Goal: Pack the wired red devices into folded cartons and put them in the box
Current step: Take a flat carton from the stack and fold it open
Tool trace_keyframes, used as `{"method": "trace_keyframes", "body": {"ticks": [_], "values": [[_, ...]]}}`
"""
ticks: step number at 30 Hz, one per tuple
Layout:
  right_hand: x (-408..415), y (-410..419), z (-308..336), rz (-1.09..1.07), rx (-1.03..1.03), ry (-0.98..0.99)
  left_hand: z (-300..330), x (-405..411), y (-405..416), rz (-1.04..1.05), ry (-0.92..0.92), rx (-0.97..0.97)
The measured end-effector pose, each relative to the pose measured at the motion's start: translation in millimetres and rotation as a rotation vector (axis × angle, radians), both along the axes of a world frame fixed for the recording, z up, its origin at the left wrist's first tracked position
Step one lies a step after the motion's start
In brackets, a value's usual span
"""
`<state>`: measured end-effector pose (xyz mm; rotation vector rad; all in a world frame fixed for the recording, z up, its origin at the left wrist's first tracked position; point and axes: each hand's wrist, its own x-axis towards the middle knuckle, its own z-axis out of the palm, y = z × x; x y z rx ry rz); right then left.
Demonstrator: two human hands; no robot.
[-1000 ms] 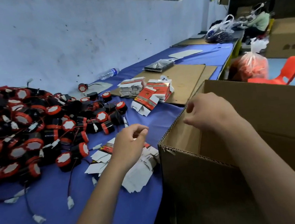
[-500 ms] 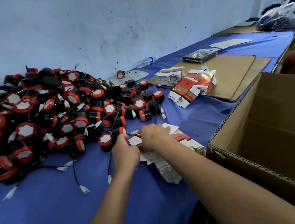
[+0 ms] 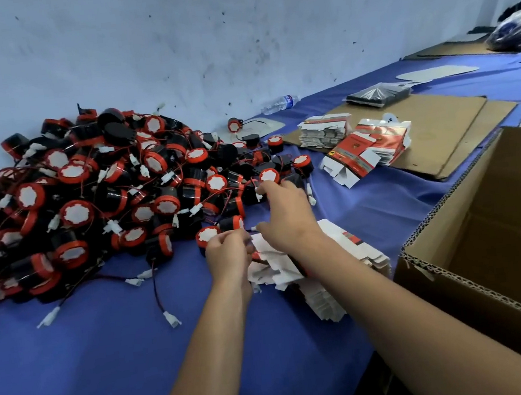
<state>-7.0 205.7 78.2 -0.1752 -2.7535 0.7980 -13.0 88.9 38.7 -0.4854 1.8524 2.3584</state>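
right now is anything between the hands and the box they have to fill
Nothing visible blocks it. Both the left hand and right hand are at the flat cartons beside the device pile. The box stands open-topped to their right, with only bare blue cloth and those cartons before its near wall.

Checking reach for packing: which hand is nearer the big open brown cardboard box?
Right. The right hand sits over the flat white cartons, on the side of the brown cardboard box; the left hand is beyond it, toward the red device pile.
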Motion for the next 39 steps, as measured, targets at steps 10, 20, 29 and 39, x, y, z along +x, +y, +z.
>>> {"method": "trace_keyframes", "body": {"ticks": [10, 20, 29, 39], "values": [[0.1, -12.8, -39.0, 0.015, 0.285, -0.056, 2.3, 9.6, -2.8, -0.112, 0.000, 0.033], [-7.1, -1.9, -53.8, -0.047, 0.464, -0.219, -10.9, 12.6, -8.8, -0.141, -0.008, -0.097], [-13.7, -12.9, 3.6, -0.121, 0.234, 0.249, 8.8, 32.5, -21.8, -0.382, 0.170, 0.032], [-26.8, -161.0, 43.4, 0.468, -0.482, 0.358, 12.0, 47.4, -172.5, -0.169, 0.287, 0.169]]}}
